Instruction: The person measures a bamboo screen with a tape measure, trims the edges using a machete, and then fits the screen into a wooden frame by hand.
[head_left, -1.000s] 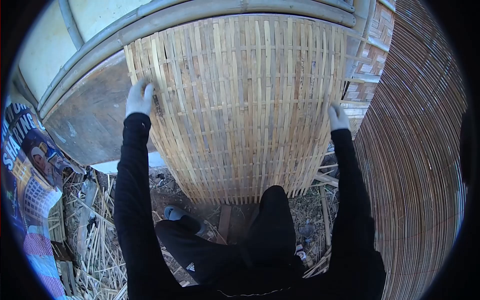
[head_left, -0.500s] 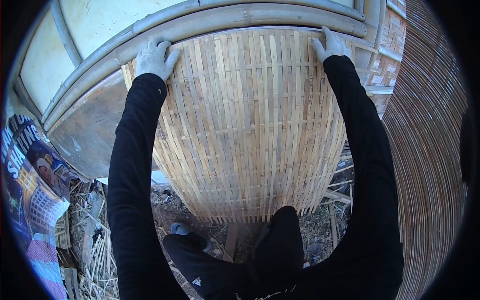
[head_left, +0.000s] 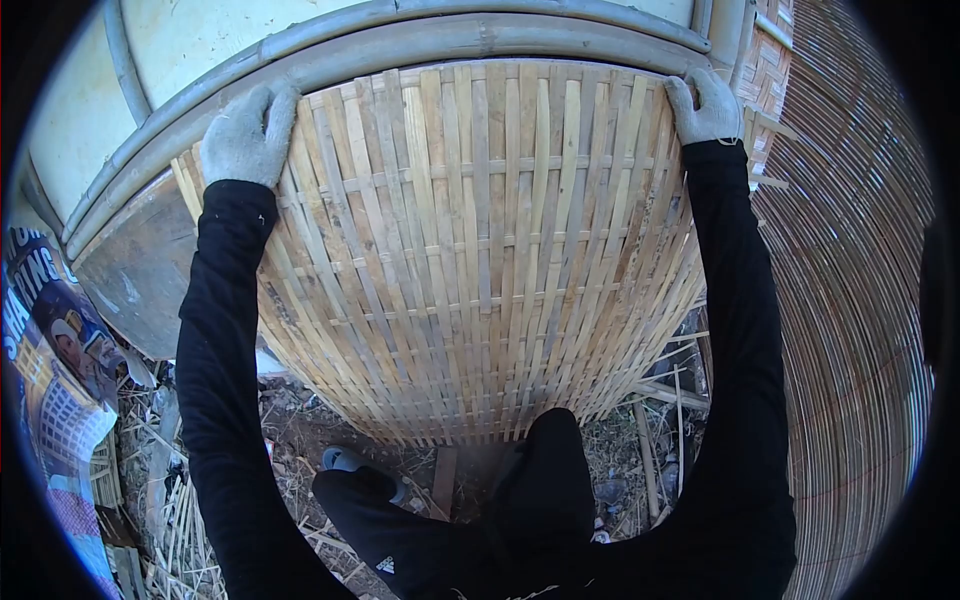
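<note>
A woven bamboo panel (head_left: 480,240) of pale split strips stands in front of me, its top edge close to the bamboo poles and its lower end near my legs. My left hand (head_left: 248,135), in a light grey knitted glove, grips the top edge near the left corner. At the right end of the same edge, my right hand (head_left: 706,106) is closed on the panel, also gloved. The fingertips of both hands are partly hidden behind the edge.
Horizontal bamboo poles (head_left: 480,35) run behind the panel. A slatted screen (head_left: 850,300) hangs at right. A printed banner (head_left: 65,350) lies at left, beside a brown board (head_left: 140,270). Bamboo scraps (head_left: 185,540) litter the ground around my feet.
The panel's top edge has come nearer to me and looks larger. Both hands have moved slightly lower and farther apart in view, still on the edge.
</note>
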